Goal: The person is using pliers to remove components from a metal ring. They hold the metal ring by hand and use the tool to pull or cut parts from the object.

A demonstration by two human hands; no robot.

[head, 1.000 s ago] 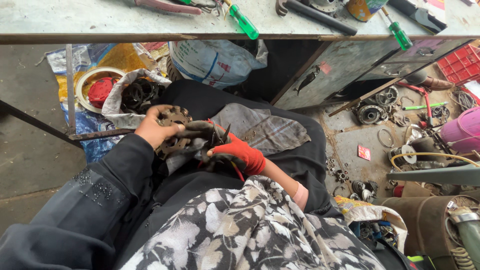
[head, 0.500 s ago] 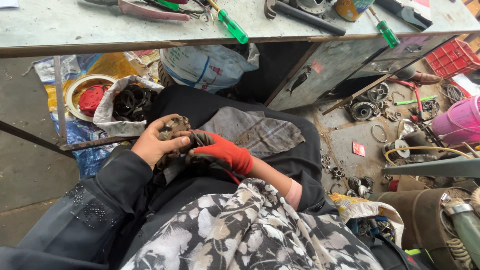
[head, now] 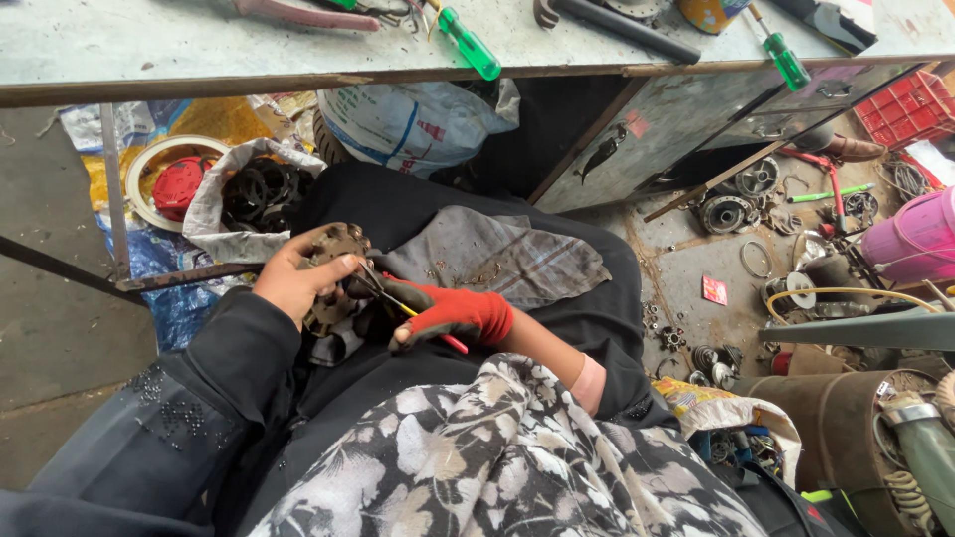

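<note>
Resting over the lap, a rusty round toothed metal disc (head: pixel 335 261) is clasped by the bare left hand (head: pixel 296 283); the red-gloved right hand (head: pixel 456 315) clenches a thin yellow-and-red tool (head: pixel 416 316) against it. A slip could jab the ungloved fingers (head: pixel 333 268).

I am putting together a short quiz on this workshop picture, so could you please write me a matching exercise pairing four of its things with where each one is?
Things:
1. round rusty metal part
2. green-handled screwdriver
3. pink plastic bucket
4. grey checked cloth

Places:
A. spread over the person's lap
B. on the floor at the right edge
C. held in the bare left hand
D. on the workbench top

Pairs: 1-C, 2-D, 3-B, 4-A. The red-gloved right hand holds a thin tool against the part.
</note>
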